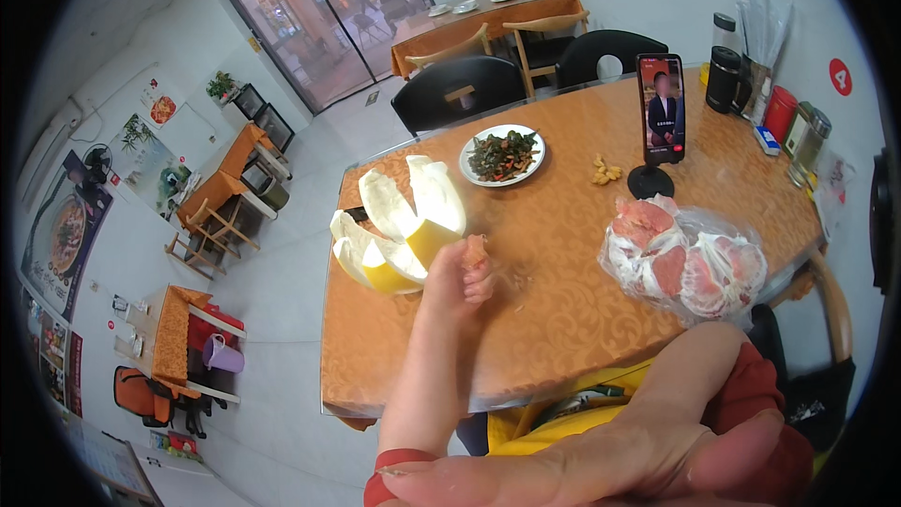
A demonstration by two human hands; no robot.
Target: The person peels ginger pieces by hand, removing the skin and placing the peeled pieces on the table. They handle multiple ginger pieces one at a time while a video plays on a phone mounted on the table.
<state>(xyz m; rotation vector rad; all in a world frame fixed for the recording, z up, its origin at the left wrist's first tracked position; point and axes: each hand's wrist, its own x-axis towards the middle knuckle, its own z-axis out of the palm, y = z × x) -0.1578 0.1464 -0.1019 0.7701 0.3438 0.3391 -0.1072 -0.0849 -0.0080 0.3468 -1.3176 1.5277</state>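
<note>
My left hand (457,278) is above the table, its fingers curled around a piece of pink pomelo flesh (476,252). Just behind and left of it lies a thick pomelo rind (431,243), yellow outside and white inside, spread in petal-like sections. My right hand (598,454) looms large and close to the camera along the bottom edge. Its index finger points left with the thumb apart, nothing shows in it, and the rest is cut off. To the right, peeled pink pomelo chunks (651,239) rest on a clear plastic bag (739,225).
A plate of stir-fried greens (503,155) stands at the back. A phone (662,109) on a round-based stand (650,183) shows a video beside small yellow pieces (605,170). A black thermos (723,81), a red can (779,113) and a glass jar (809,148) line the wall side.
</note>
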